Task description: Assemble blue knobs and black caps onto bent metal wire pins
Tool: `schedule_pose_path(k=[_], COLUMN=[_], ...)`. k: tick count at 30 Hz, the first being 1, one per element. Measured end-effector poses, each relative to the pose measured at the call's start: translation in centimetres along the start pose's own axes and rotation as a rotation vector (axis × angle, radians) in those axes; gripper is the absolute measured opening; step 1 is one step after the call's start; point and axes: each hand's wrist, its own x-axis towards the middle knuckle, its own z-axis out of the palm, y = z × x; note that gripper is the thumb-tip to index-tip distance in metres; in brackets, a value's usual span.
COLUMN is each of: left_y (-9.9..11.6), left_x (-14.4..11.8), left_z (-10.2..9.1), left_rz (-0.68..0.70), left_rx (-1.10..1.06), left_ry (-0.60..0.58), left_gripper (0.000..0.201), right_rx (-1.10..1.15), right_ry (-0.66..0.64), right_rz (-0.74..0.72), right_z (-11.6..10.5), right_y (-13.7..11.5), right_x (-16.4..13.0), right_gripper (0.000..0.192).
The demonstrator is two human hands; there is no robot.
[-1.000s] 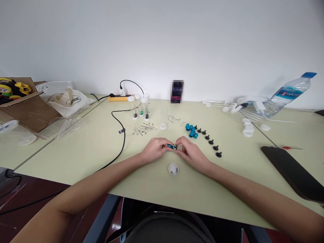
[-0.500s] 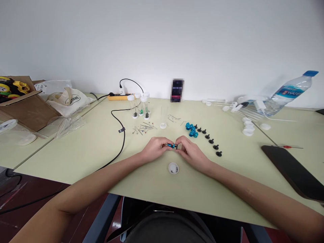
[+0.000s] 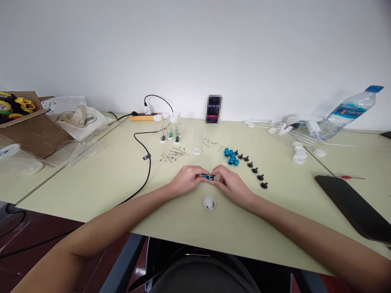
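Head view. Both hands met at the middle of the pale green desk [image 3: 128, 179], low over its surface. The left hand [image 3: 186, 180] was pinched narrow on a small blue part [image 3: 207, 176], which lay between the two sets of fingertips; the right hand [image 3: 229, 184] was closed to a pinch on the other end of the same part, where a small dark piece showed. How the pieces were joined was too small to tell.

Just in front of the hands, and apart from them, stood a small white cap [image 3: 209, 202] holding a few tiny dark bits. Beyond the right hand lay a cluster of blue knobs [image 3: 231, 157] and, leading off it, a row of black screws [image 3: 253, 171]. Thin metal pins [image 3: 172, 155] lay scattered beyond the left hand, near upright clear vials [image 3: 170, 129]. A black cable [image 3: 148, 162] ran past the left forearm to the desk edge. A water bottle [image 3: 345, 114] lay tilted at the far right, and a dark flat device [image 3: 354, 211] near the right edge.

Judged risks: the blue part was small and held only at the fingertips, so a slip of either pinch could drop it, and it might roll among the blue knobs or off the desk. A wrist drawn back carelessly might tip the white cap and scatter its contents. A sideways sweep of the right forearm could disturb the row of black screws.
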Motion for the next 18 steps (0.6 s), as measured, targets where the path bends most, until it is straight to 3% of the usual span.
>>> schedule_pose_path(k=[6,15,18], left_y=[-0.12,-0.23,-0.17], left_x=[-0.06,0.06,0.02], left_z=[0.06,-0.05,-0.02], left_rz=[0.000,-0.018,-0.019], left_rx=[-0.016,-0.012,-0.011], left_ry=[0.012,0.025,0.024], left_gripper=[0.014,0.015,0.015], right_rx=[-0.031,0.008,-0.022], right_ry=[0.001,0.010,0.020], right_rz=[0.000,0.029,0.019], right_z=[-0.27,-0.21,-0.28], right_y=[-0.32,-0.52,-0.62], right_x=[0.16,-0.05,-0.01], right_gripper=[0.028,0.017,0.022])
